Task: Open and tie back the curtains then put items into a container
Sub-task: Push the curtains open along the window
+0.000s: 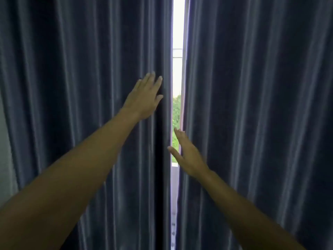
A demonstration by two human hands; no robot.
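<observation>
Two dark blue pleated curtains hang in front of me, the left curtain and the right curtain, with a narrow bright gap between them. My left hand is stretched out flat, fingers apart, resting against the left curtain close to its inner edge. Lower down, my right hand reaches into the gap with fingers spread, its fingertips at the inner edge of the right curtain. Neither hand has closed on the cloth.
A window with green foliage outside shows through the gap. A strip of pale wall appears at the far left beside the curtain.
</observation>
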